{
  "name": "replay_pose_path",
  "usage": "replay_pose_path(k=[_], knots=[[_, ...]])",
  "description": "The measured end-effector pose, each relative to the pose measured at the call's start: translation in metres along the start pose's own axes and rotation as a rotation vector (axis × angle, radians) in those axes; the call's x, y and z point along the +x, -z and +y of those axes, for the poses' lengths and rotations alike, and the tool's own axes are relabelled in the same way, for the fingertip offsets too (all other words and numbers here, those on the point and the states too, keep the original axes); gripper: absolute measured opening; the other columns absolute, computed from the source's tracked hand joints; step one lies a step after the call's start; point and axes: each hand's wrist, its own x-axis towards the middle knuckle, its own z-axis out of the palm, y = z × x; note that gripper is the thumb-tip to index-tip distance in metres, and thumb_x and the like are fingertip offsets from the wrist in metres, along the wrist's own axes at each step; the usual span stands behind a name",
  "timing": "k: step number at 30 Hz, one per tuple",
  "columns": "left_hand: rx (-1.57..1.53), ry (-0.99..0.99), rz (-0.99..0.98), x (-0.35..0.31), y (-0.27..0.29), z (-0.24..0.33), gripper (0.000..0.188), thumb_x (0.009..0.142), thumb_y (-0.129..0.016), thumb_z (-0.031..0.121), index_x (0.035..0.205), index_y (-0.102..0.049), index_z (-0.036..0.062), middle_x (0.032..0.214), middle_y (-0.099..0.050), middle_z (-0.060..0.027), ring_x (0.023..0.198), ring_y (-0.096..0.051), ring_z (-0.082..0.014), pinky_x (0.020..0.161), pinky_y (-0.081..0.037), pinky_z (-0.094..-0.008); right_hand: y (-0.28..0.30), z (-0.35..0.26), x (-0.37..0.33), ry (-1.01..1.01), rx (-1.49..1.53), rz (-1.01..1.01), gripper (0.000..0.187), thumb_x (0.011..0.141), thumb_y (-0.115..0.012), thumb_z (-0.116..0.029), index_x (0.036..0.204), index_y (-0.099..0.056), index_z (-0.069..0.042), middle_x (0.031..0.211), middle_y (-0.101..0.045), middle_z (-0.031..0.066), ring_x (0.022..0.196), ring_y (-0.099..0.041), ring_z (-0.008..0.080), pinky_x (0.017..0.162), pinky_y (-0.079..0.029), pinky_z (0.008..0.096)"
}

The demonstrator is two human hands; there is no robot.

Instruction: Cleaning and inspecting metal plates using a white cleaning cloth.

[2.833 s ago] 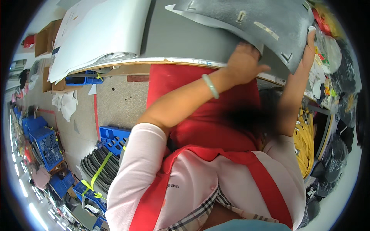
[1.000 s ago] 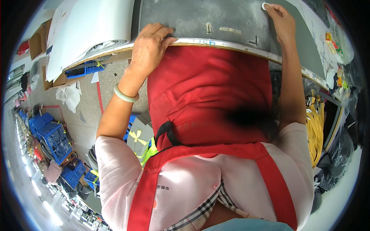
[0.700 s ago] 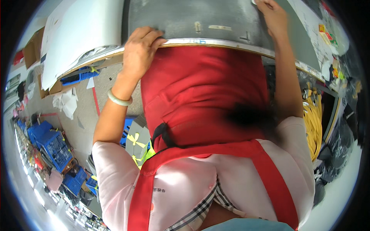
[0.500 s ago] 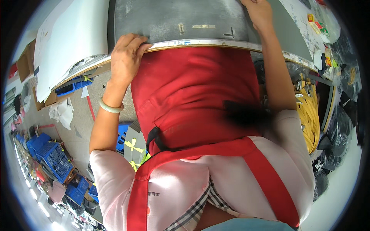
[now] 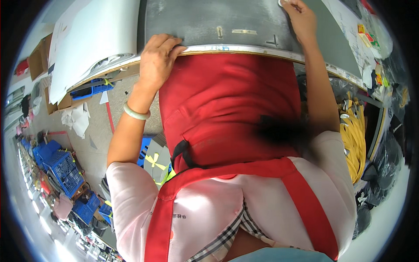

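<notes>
My left hand (image 5: 159,59) rests at the near edge of a dark grey board (image 5: 209,19), its fingers bent over the surface and the thumb apart beside the white rim. Nothing shows between those fingers. Farther off on the right, my right hand (image 5: 302,19) pinches a small white round piece (image 5: 283,3) at the board's right side. The picture's top edge cuts off part of that piece, so its kind is unclear. Short tape strips (image 5: 243,31) and a dark angled mark (image 5: 272,40) lie on the board's near part.
Large white sheets (image 5: 94,35) curl over the table on the left. Yellow straps (image 5: 352,137) hang at the right beside black plastic bags (image 5: 386,144). Blue crates (image 5: 65,168) stand on the floor at the left, near crumpled paper (image 5: 76,118). My red apron (image 5: 227,96) meets the table edge.
The whole view has shifted slightly, moving the scene right. The white round piece at my right fingertips now shows. My left hand keeps its place at the board's edge.
</notes>
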Motion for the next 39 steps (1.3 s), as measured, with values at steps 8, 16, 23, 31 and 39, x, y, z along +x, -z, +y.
replay_pose_path(k=[8, 16, 23, 31, 39], knots=[[0.021, -0.016, 0.011, 0.000, 0.001, -0.002, 0.017, 0.081, -0.078, 0.015, 0.093, -0.072, 0.0040, 0.093, -0.067, -0.0101, 0.090, -0.063, -0.0323, 0.080, -0.052, -0.0415, 0.004, 0.026, 0.020, 0.012, 0.182, -0.075, 0.027, 0.091, -0.077, -0.023, 0.107, -0.074, -0.002, 0.098, -0.069, -0.0009, 0.091, -0.060, 0.0068, 0.084, -0.045, 0.0207], [-0.178, -0.156, -0.046, 0.054, -0.038, 0.059, 0.015, 0.089, -0.068, 0.018, 0.100, -0.070, 0.0067, 0.097, -0.063, -0.0119, 0.094, -0.063, -0.0354, 0.081, -0.052, -0.0447, 0.026, 0.026, 0.018, 0.020, 0.017, -0.085, 0.029, 0.093, -0.074, -0.026, 0.107, -0.073, -0.001, 0.095, -0.070, 0.0021, 0.089, -0.061, 0.0104, 0.084, -0.046, 0.0250], [-0.098, -0.195, 0.165, 0.094, -0.098, 0.031, 0.009, 0.089, -0.067, 0.016, 0.094, -0.069, 0.0095, 0.088, -0.064, -0.0089, 0.087, -0.064, -0.0342, 0.079, -0.052, -0.0451, 0.013, 0.017, 0.011, -0.004, 0.134, -0.073, 0.025, 0.093, -0.073, -0.023, 0.106, -0.073, 0.000, 0.097, -0.070, 0.0020, 0.090, -0.060, 0.0103, 0.084, -0.046, 0.0237], [0.104, -0.115, 0.115, 0.084, -0.102, 0.026, 0.026, 0.095, -0.062, 0.024, 0.120, -0.069, 0.0184, 0.120, -0.060, -0.0035, 0.119, -0.054, -0.0247, 0.099, -0.040, -0.0630, 0.024, -0.036, -0.054, -0.054, 0.018, -0.322, 0.020, 0.093, -0.073, -0.022, 0.100, -0.073, -0.003, 0.083, -0.067, -0.0002, 0.078, -0.058, 0.0095, 0.072, -0.047, 0.0250], [0.065, 0.004, -0.078, 0.094, -0.084, 0.050, 0.032, 0.094, -0.059, 0.021, 0.124, -0.066, 0.0101, 0.129, -0.057, -0.0144, 0.129, -0.049, -0.0331, 0.113, -0.029, -0.0648, 0.036, -0.048, -0.089, 0.246, -0.350, -0.413, 0.013, 0.093, -0.070, -0.016, 0.097, -0.072, -0.004, 0.087, -0.068, 0.0065, 0.076, -0.061, 0.0164, 0.072, -0.048, 0.0275]])
